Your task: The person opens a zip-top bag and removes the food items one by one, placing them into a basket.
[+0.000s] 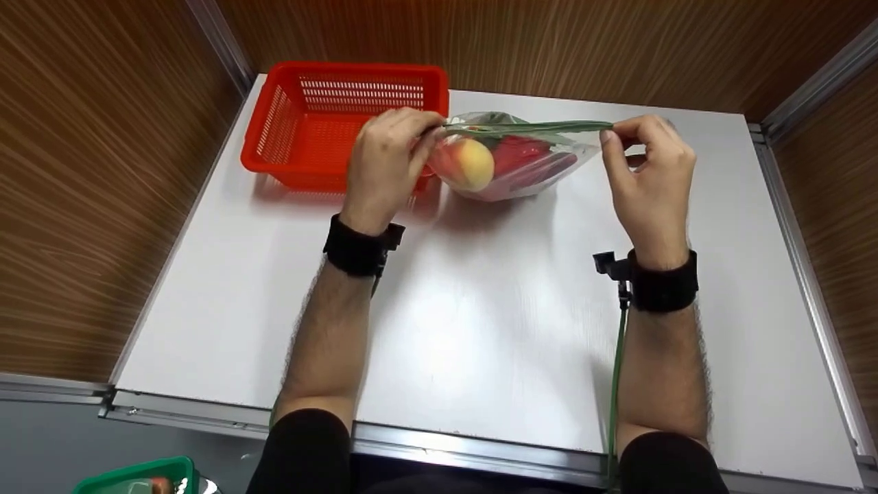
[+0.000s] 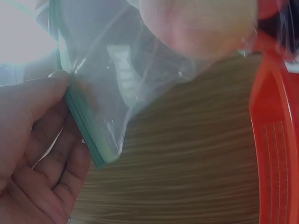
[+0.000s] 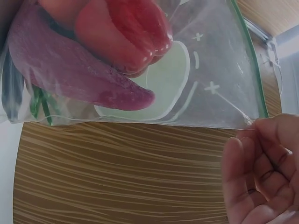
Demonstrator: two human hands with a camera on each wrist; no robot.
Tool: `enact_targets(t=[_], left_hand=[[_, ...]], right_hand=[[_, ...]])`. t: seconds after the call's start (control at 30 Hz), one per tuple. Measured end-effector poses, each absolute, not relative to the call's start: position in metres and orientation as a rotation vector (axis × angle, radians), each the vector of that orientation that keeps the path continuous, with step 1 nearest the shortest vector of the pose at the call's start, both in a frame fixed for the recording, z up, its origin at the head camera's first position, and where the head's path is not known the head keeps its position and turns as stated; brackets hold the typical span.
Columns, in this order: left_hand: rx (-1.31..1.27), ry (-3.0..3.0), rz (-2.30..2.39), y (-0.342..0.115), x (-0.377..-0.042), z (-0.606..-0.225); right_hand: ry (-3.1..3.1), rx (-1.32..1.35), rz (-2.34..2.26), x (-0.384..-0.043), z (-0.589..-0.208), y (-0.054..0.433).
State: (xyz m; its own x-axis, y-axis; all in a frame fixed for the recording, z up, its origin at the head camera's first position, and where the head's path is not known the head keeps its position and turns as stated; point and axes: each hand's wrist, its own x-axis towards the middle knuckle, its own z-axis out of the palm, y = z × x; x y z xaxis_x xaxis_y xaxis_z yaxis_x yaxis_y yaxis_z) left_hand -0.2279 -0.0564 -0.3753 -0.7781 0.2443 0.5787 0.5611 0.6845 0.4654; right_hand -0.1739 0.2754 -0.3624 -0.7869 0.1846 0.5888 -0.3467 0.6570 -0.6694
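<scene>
A clear zip bag (image 1: 542, 180) with a green zip edge hangs between both hands, over the white table. Inside it are a yellow-red peach (image 1: 473, 165), a red bell pepper (image 3: 124, 35) and a purple sweet potato (image 3: 79, 70); something dark and some green bits lie at the bag's far side in the right wrist view. My left hand (image 1: 387, 161) pinches one end of the zip edge between thumb and fingers. At the other end my right hand (image 1: 651, 175) pinches the corner. The zip edge is stretched fairly straight between them.
A red plastic basket (image 1: 329, 175) with slotted walls stands at the back left of the white table (image 1: 480, 329), close behind my left hand. Wood-grain panels (image 1: 514, 48) enclose the back and sides. Below the front edge, a green basket (image 1: 137, 473) shows at lower left.
</scene>
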Motion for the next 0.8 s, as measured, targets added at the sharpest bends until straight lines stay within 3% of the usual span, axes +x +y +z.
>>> enact_targets(t=[0.8], left_hand=[[-0.729, -2.475, -0.799, -0.0597, -0.2268, -0.3738]], right_hand=[[-2.279, -0.002, 1.034, -0.1727, -0.3577, 0.2826]])
